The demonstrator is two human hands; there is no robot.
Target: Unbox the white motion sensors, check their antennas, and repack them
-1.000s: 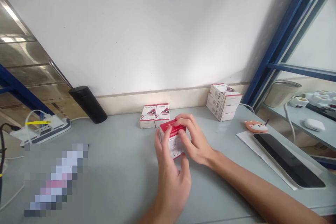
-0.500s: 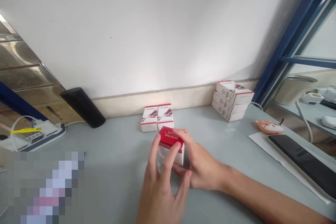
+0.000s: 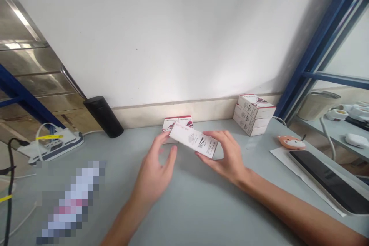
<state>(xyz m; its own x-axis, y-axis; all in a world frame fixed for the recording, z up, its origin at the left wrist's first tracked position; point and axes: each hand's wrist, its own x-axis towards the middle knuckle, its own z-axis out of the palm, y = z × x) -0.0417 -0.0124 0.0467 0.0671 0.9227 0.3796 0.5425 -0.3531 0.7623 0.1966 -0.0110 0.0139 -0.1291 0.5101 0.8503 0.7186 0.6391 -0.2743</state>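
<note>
A small white carton (image 3: 193, 141) printed with "DETECTOR" is held tilted above the table, its long side facing me. My right hand (image 3: 227, 157) grips its right end between thumb and fingers. At the left end, my left hand (image 3: 155, 169) has its thumb and forefinger apart; the forefinger meets or nearly meets the carton's corner, and I cannot tell which. Behind the held carton lie two matching cartons (image 3: 170, 123) side by side, partly covered by it. Several more form a stack (image 3: 253, 114) against the wall at the right.
A black cylinder (image 3: 103, 117) and a white power strip (image 3: 57, 148) with cables stand at the left. To the right, a phone (image 3: 328, 180) rests on white paper (image 3: 278, 155) beside an orange animal-shaped item (image 3: 291, 142). A blurred-out patch (image 3: 72, 200) covers something at the front left.
The carton has been turned from its red end facing up to its white long side showing. My left hand has moved left and its fingers have come off the carton's top.
</note>
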